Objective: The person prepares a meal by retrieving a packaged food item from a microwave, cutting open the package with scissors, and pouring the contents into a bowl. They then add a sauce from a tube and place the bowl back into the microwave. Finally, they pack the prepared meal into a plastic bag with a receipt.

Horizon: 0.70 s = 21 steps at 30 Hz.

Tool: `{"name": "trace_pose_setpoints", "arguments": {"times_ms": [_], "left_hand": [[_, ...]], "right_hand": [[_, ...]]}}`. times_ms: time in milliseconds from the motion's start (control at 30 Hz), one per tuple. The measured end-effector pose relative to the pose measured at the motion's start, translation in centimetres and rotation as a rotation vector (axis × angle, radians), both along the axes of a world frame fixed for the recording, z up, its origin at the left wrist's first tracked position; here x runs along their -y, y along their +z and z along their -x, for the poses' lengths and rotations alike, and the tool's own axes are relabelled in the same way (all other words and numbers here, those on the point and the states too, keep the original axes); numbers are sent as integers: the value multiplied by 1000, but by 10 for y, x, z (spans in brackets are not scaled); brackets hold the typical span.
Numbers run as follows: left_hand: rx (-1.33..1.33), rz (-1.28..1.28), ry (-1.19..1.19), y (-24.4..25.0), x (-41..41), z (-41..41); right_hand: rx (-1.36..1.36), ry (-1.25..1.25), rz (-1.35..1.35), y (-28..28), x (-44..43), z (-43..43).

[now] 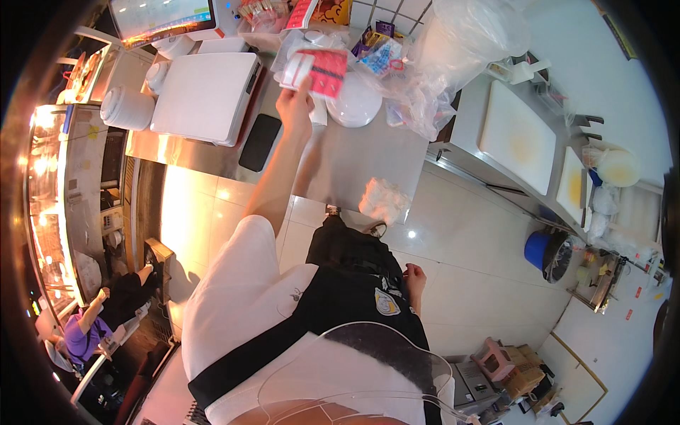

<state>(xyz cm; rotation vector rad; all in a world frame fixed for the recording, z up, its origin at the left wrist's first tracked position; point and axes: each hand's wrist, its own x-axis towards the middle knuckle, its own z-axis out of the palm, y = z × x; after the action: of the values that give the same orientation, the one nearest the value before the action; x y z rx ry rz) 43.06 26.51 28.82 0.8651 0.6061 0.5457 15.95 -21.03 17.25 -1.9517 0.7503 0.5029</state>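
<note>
My left hand reaches over the steel counter and grips a red and white printed packet by its lower edge; the packet is slightly blurred. Just right of it lies a white round lid or bowl, partly behind the packet. Down at my right side hangs my right hand, its fingers loosely curled; nothing shows in it, though part of it is hidden. A black phone lies on the counter, left of my left forearm. A crumpled whitish cloth sits at the counter's near edge.
A white flat-topped device, white lidded jars and a screen stand at left. Clear plastic bags fill the back right. Cutting boards lie on the right counter, near knives. A blue bin stands below; another person is at far left.
</note>
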Motion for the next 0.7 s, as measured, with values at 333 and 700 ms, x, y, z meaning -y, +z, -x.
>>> {"name": "trace_pose_setpoints", "arguments": {"times_ms": [333, 700], "left_hand": [[275, -84, -1440, 14, 148, 126], [147, -167, -1618, -1, 159, 109]], "right_hand": [[227, -234, -1037, 112, -63, -59], [178, -237, -739, 100, -46, -29]]}}
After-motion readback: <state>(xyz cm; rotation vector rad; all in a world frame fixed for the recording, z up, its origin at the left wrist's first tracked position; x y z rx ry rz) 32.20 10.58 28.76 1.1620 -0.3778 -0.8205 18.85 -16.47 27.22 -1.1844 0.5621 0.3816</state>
